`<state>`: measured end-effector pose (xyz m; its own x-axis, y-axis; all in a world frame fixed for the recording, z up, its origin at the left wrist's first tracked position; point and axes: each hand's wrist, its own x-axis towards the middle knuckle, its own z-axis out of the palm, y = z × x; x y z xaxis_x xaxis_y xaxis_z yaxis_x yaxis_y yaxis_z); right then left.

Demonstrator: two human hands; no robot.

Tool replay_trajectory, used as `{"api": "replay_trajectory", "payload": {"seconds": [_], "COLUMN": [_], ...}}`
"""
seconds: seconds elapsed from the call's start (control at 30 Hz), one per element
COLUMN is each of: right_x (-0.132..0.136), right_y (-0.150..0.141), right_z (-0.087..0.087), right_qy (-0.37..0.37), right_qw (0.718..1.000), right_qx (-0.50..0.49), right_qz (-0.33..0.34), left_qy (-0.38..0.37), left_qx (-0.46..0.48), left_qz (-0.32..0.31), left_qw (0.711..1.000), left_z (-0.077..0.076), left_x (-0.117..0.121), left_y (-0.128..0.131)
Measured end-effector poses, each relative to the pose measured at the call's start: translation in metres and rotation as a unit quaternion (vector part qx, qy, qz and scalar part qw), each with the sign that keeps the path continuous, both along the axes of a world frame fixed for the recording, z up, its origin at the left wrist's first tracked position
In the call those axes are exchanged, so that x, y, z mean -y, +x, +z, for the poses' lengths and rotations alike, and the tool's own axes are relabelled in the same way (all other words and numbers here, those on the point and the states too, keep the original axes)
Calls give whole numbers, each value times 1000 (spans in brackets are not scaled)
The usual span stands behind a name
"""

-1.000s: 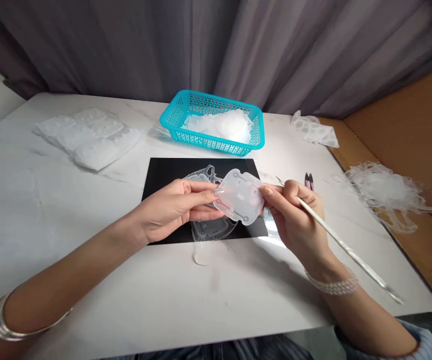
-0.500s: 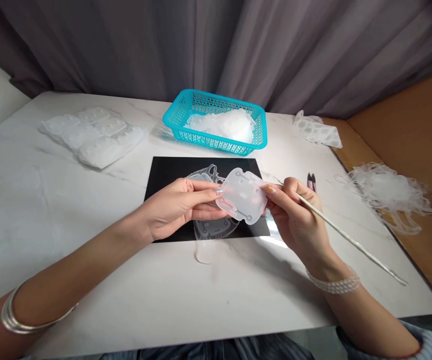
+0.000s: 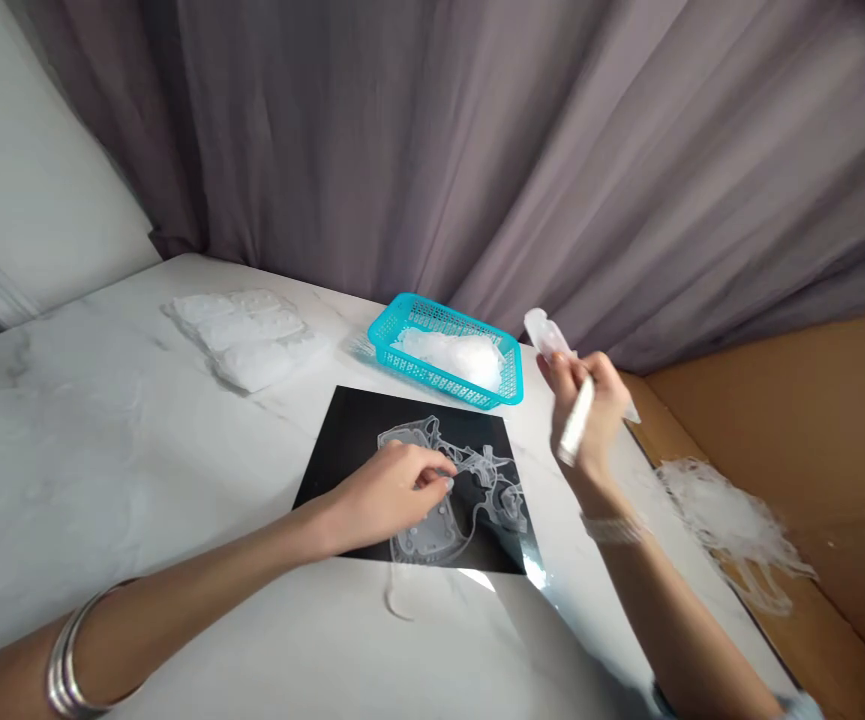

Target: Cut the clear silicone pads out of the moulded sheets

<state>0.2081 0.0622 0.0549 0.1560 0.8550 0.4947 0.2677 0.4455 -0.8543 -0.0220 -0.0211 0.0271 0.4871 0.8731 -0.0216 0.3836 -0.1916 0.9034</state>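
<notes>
My right hand (image 3: pixel 598 412) is raised beside the basket. Its thumb and fingers pinch a thin, translucent silicone-like piece (image 3: pixel 544 332), seen nearly edge-on. A slim white stick-like tool (image 3: pixel 576 425) rests in the same hand, its end pointing towards me. Low over a black mat (image 3: pixel 353 430) hovers my left hand (image 3: pixel 394 485), fingers loosely bent, with a small gap between thumb and forefinger. Beneath it lies a translucent sheet (image 3: pixel 430 538) with shaped outlines, partly hidden by the hand. Thin, tangled clear trimmings (image 3: pixel 488 470) spread over the mat's right side.
A turquoise basket (image 3: pixel 432 381) holding whitish pieces (image 3: pixel 469 358) stands behind the mat. At the back left is a stack of translucent sheets (image 3: pixel 248 340). Stringy clear scraps (image 3: pixel 732 525) lie on brown cardboard (image 3: pixel 799 430) at the right. A grey curtain (image 3: pixel 342 150) hangs behind.
The silicone-like piece has left my left hand and gone up and right in my right hand. My left hand is now over the sheet on the mat. The view has tilted up.
</notes>
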Motion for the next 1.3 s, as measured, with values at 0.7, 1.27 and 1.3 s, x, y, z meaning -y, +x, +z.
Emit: {"api": "replay_trajectory", "payload": {"seconds": [0.7, 1.27, 1.3], "right_x": [43, 93, 92], "right_y": [-46, 33, 25], "right_z": [-40, -43, -39], "right_qy": [-181, -198, -176], "right_qw": [927, 881, 889], "right_qx": [242, 427, 419], "right_qz": [222, 42, 51], "left_qy": [300, 183, 195], "left_qx": [-397, -537, -541], "left_qz": [-1, -65, -65], "left_qw": [867, 821, 816], "left_z": [-52, -1, -2], "left_x": [68, 67, 68], "left_y": [43, 21, 22]}}
